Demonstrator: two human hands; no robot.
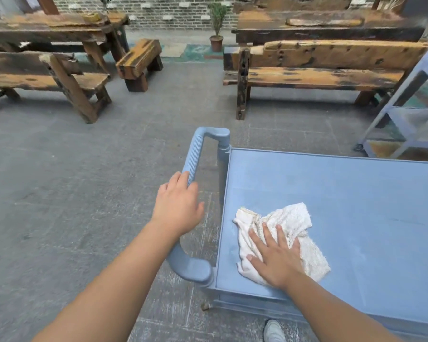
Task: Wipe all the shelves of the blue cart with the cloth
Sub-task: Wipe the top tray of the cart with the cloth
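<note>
The right hand point(277, 257) presses flat on the cloth point(289, 233) on the cart's point(356, 193) top shelf near the handle point(195, 151), which the left hand point(178, 206) holds, so lower shelves seem left to wipe.

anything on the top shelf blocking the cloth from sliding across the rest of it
Nothing visible does. The right hand presses the cloth flat near the handle end, and the top shelf beyond it is bare as far as the frame shows.

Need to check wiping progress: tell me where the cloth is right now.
In the head view, the cloth lies on the blue cart's top shelf near its handle end, pressed flat under the right hand.
</note>
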